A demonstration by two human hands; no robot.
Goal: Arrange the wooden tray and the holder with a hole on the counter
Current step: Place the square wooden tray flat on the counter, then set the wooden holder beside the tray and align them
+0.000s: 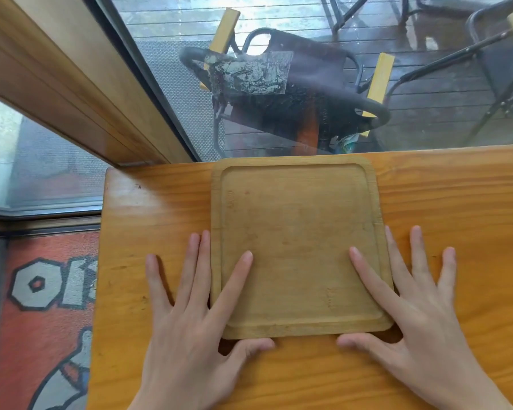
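Both hands lie nearest, flat on the glossy orange-brown wooden bench [160, 220]. Between them sits the square pale wooden tray [296, 247], likely stiff, light and slidable; its near corners offer purchase. Left hand [190, 327] and right hand [418, 324] spread their fingers [237, 279] wide, gripping nothing, forefingers resting on the tray.

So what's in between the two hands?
The wooden tray lies flat on the counter between the left hand and right hand, seen in the head view.
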